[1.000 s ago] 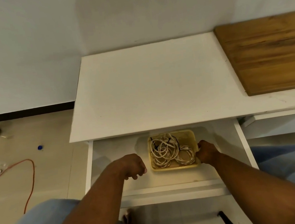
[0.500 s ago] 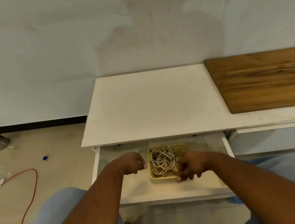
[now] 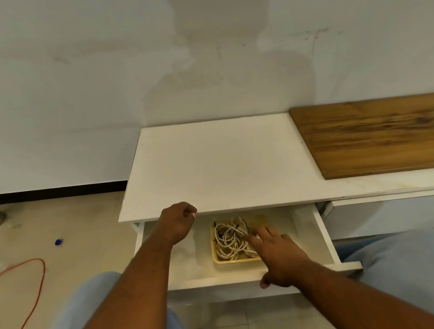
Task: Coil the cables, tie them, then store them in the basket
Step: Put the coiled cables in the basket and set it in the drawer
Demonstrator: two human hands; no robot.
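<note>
I see the cables point(image 3: 231, 239) lying coiled in the basket point(image 3: 215, 256), inside the open drawer point(image 3: 324, 236). They look light and floppy; I would lift the bundle whole. My right hand point(image 3: 277, 254) is spread open, empty; my left hand point(image 3: 178, 223) is curled, its contents I cannot tell.

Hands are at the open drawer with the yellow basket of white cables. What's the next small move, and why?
Probably close the right hand on the rim of the yellow plastic basket and lift it onto the white desk top. The tangled white cables lie loose in it, uncoiled, inside the open white drawer; the left hand is curled at the desk edge, holding nothing visible.
</note>
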